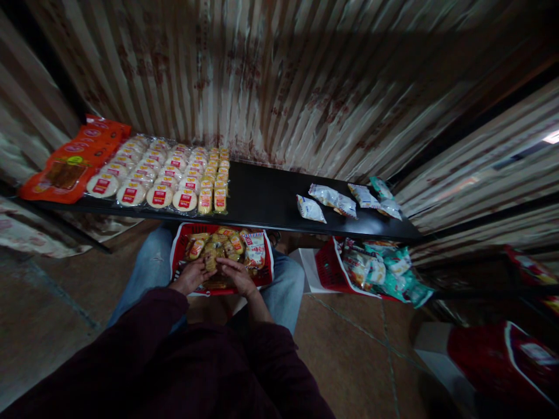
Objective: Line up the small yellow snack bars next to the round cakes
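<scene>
A red basket (175, 251) with a white rim sits at my knees, below the front edge of the shelf. Inside lie several yellow wrapped snack cakes (234, 243) and a white, red-printed packet (255, 250). Over the basket, my left hand (193, 276) grips one wrapped snack cake (210, 258) from its left side. My right hand (238, 276) closes on the same cake's right side, thumb and fingers at its edge. The undersides of both hands' fingers are hidden.
On the black shelf (262, 195) stand rows of round wrapped cakes (159, 196), yellow snack cakes (220, 199) and an orange bag (78, 157). White packets (311, 208) lie at right. Another basket (328, 267) holds bags; a red basket (480, 352) stands lower right.
</scene>
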Demonstrator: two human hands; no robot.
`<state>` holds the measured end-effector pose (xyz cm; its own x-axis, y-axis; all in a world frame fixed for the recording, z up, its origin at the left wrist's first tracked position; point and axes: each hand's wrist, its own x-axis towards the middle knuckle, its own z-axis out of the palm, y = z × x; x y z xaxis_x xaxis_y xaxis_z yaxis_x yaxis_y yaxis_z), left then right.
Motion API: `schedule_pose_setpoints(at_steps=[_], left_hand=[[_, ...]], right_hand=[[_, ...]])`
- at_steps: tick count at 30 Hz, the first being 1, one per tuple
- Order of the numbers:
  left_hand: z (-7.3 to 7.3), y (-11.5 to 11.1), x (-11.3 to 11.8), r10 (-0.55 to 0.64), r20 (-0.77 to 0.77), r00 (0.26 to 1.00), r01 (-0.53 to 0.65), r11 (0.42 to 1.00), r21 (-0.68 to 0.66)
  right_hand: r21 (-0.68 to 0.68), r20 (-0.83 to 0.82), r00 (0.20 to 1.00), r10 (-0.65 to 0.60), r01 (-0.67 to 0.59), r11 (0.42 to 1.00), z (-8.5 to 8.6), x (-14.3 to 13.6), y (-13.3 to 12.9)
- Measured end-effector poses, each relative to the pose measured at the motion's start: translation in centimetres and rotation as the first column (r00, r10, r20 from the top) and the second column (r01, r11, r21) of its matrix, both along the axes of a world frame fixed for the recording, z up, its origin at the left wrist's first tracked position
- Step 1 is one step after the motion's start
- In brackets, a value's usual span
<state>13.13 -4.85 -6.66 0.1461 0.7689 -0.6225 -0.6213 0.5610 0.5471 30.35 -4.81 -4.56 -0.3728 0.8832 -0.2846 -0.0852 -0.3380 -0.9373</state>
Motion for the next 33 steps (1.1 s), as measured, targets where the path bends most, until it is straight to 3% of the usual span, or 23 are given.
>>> schedule_pose_setpoints(at_steps=[7,21,25,33], left_hand=[[0.1,0.0,0.0,0.017,-0.028,0.999,-0.017,1.0,-0.008],[1.0,-0.2,-0.1,-0.066,0.052,0.996,0.061,0.995,0.084],[1.0,-0.3,-0.1,-0.097,0.01,0.995,0.095,0.99,0.107],[1.0,-0.5,0.0,-0.164,-0.044,0.985,0.168,0.979,0.117]], right_hand=[[-0.043,0.035,0.99,-0.134,0.135,0.99,-0.5,-0.3,0.1],[-0.049,0.106,0.988,-0.108,0.114,0.992,-0.3,-0.8,0.0],[-0.008,0.136,0.987,-0.08,0.082,0.997,-0.3,-0.8,0.0],[0.023,0.193,0.972,-0.134,0.132,0.991,-1.8,-0.6,0.1]])
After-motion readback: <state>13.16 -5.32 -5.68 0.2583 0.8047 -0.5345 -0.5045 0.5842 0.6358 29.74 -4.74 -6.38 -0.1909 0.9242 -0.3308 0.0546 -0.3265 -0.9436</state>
